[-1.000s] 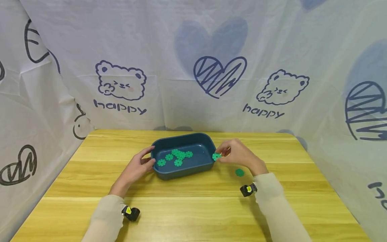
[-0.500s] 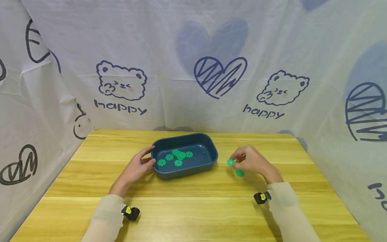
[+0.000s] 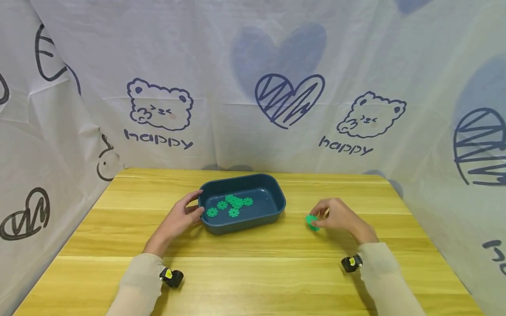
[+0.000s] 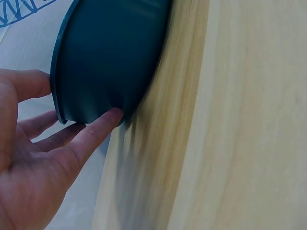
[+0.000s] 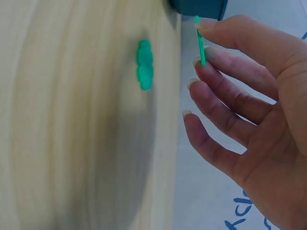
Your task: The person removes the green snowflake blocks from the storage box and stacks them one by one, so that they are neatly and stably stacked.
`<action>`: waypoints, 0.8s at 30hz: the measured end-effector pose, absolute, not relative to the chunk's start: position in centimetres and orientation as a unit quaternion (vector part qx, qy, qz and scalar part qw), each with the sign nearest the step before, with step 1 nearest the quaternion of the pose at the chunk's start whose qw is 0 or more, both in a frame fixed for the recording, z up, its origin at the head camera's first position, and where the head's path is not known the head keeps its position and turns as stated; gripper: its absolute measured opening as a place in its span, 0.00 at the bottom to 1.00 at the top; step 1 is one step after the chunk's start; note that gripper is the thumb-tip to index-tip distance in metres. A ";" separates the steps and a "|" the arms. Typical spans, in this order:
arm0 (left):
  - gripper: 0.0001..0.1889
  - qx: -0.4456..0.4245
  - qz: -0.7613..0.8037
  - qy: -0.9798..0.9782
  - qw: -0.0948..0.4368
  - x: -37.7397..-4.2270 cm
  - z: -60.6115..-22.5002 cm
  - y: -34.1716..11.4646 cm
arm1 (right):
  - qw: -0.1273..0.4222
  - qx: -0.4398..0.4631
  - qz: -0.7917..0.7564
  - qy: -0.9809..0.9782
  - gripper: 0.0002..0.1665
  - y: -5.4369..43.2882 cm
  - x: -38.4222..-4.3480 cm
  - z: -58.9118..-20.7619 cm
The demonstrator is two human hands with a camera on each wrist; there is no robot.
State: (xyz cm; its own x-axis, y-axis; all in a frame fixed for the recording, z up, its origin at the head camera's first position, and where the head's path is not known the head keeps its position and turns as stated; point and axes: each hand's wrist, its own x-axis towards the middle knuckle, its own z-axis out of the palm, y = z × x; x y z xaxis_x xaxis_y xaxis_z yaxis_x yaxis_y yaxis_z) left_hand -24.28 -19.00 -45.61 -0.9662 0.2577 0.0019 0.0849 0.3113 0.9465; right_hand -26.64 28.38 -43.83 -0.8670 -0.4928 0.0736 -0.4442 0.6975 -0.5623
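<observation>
A dark blue rectangular bin [image 3: 241,223] stands on the wooden table, with several green snowflake discs [image 3: 233,213] lying in it. At the bin's left end, my left hand [image 3: 178,221] touches the outside with fairly straight, spread fingers, in the left wrist view against the rim and wall. My right hand [image 3: 340,218] is right of the bin, pinching one green snowflake disc [image 5: 200,43] edge-on between thumb and fingertips. Another green disc [image 5: 145,65] with a scalloped edge lies on the table just below it; in the head view the held one partly covers it.
The yellow wooden table [image 3: 253,272] spreads in front of the bin and to both sides. A white cloth [image 3: 225,131] with bear and heart drawings hangs behind the table and along the sides. Small black cameras sit on both wrists.
My right hand has moved from the bin's right rim rightward and toward me, still pinching the disc, to just above the loose one. The left hand and the bin have stayed put.
</observation>
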 end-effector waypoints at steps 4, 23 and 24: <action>0.31 0.108 0.578 0.805 0.074 -24.3 -45.7 -19.0 | 0.050 -0.243 -0.291 0.924 0.10 28.7 -26.6 -44.3; 0.32 0.102 0.575 0.807 0.082 -24.3 -45.5 -19.0 | 0.054 -0.241 -0.291 0.924 0.10 30.0 -27.2 -46.2; 0.32 0.102 0.575 0.808 0.082 -24.3 -45.5 -19.0 | 0.054 -0.242 -0.293 0.923 0.09 30.0 -27.2 -46.2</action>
